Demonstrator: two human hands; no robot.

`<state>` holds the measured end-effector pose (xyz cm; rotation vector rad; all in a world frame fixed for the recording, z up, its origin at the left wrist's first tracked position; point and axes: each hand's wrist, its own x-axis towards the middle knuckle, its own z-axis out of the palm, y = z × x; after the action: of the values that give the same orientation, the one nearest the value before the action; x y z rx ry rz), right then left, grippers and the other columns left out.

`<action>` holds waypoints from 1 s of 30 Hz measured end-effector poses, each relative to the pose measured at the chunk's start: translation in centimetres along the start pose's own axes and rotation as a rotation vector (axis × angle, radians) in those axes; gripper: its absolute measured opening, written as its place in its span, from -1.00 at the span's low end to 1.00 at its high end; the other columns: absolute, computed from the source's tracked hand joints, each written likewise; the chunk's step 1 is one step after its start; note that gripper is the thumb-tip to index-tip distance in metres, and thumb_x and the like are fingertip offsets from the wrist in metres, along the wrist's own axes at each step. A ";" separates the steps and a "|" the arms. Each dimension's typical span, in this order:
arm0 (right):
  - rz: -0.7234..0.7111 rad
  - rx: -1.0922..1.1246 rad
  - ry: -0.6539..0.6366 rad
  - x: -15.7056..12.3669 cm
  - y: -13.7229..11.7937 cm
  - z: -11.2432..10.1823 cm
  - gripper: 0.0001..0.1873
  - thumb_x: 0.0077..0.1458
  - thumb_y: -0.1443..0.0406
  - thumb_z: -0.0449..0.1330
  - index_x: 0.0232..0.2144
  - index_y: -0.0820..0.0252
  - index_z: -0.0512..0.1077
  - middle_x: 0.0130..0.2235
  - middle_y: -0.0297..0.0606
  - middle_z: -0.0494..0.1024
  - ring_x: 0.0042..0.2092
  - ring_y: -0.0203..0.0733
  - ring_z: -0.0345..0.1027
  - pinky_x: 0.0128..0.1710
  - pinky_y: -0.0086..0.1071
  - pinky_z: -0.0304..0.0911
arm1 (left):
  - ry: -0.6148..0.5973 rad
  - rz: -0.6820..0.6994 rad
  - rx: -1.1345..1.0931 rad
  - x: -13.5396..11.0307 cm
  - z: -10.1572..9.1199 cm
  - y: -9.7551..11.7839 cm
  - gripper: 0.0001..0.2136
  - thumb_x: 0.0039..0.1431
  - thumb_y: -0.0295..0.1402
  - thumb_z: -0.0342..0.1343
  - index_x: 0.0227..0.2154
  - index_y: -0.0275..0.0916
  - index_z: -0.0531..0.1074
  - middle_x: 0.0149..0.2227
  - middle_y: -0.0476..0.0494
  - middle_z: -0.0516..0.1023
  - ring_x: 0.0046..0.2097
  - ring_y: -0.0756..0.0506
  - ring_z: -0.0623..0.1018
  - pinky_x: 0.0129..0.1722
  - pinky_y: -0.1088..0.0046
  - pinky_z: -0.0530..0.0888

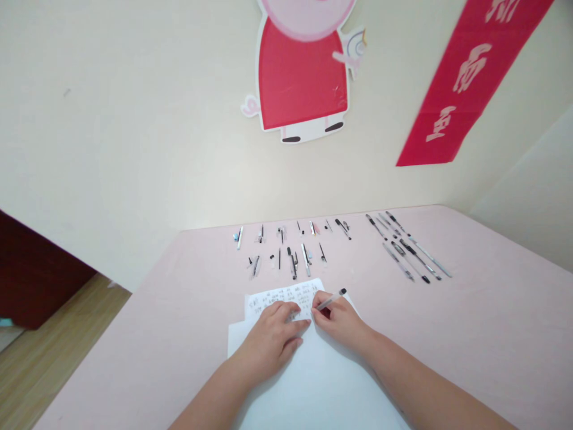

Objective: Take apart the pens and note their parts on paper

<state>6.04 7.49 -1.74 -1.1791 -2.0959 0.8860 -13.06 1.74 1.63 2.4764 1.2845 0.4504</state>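
Observation:
My right hand (333, 315) is closed around a pen (332, 298) with a clear barrel and a black end. Its tip, hidden by my fingers, is down at a sheet with handwriting (277, 297). My left hand (280, 334) lies with fingers spread, its fingertips on the paper just left of the pen. Under both hands a larger blank white sheet (322, 388) overlaps the near part of the written page.
Behind the paper, two rows of small pen parts (292, 263) lie on the pink tabletop (170, 310). Several whole pens (410, 261) lie side by side at the right. A wall with a cartoon cutout (304, 77) and a red banner (465, 77) borders the table's far edge.

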 end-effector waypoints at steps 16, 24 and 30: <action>-0.024 0.013 -0.005 0.0 0.3 0.1 -0.89 -0.09 0.43 0.02 -0.59 0.18 0.27 -0.60 -0.43 0.27 -0.55 -0.36 0.12 -0.53 -0.49 0.01 | -0.004 0.003 -0.012 0.0 0.0 -0.1 -0.67 0.15 -0.40 -0.02 -0.02 -0.03 0.34 0.00 -0.16 0.33 0.02 -0.19 0.28 0.00 0.11 0.25; -0.006 0.025 0.019 0.0 0.2 0.0 -0.89 -0.09 0.41 0.03 -0.59 0.17 0.28 -0.61 -0.44 0.26 -0.54 -0.36 0.12 -0.53 -0.49 0.01 | 0.010 0.008 -0.003 -0.1 0.2 -0.2 -0.67 0.14 -0.40 -0.01 -0.02 -0.03 0.34 -0.01 -0.16 0.33 0.02 -0.20 0.28 0.00 0.11 0.25; -0.001 0.013 0.004 0.1 0.2 0.0 -0.89 -0.07 0.41 0.02 -0.57 0.17 0.29 -0.59 -0.43 0.27 -0.54 -0.35 0.13 -0.52 -0.48 0.02 | -0.003 -0.004 0.008 0.0 0.0 0.0 -0.68 0.15 -0.40 -0.01 -0.02 -0.03 0.34 0.00 -0.14 0.32 0.02 -0.18 0.27 0.01 0.13 0.25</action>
<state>6.10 7.63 -1.89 -1.1725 -2.0841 0.8954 -13.11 1.74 1.64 2.4796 1.2924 0.4417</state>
